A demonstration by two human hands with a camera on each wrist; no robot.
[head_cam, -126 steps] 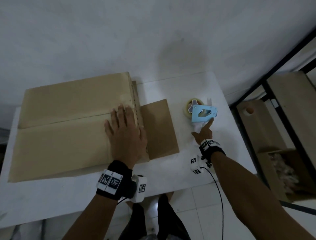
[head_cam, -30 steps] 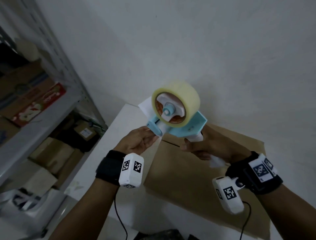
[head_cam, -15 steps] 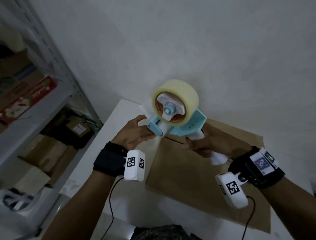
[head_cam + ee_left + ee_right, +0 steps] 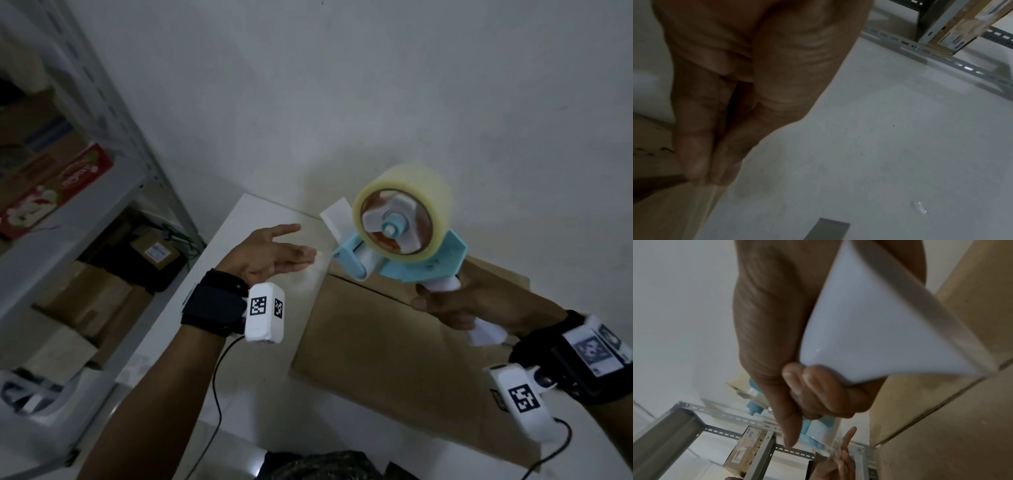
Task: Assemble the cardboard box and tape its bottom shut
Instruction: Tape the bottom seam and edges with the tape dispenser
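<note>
1. Head view: the white worktop [image 4: 239,219] carries the cardboard box [image 4: 394,359], the largest thing here, lying flat with its flaps folded in and a seam running across its top. It sits below and between both hands, its long axis running from near the tape gun toward the person's right.
2. A grey metal shelving rack [image 4: 113,113] stands off to the left, stacked with cartons.
3. The tape dispenser [image 4: 404,246], a pale blue frame with a clear tape roll [image 4: 407,209], is held up above the near-left corner of the box, its roller end pointing toward the left hand.
4. The right hand [image 4: 459,305] is wrapped round the dispenser's white handle, fingers curled tight.
5. The left hand [image 4: 270,257] is just beside the roller end, thumb and fingertips pressed together on the free end of clear tape [image 4: 320,255]; the left wrist view shows the film trailing from the pinch.
6. Judgement: the left hand is nearer the box's end, so the tape end should go down there, then run along the seam.
</note>
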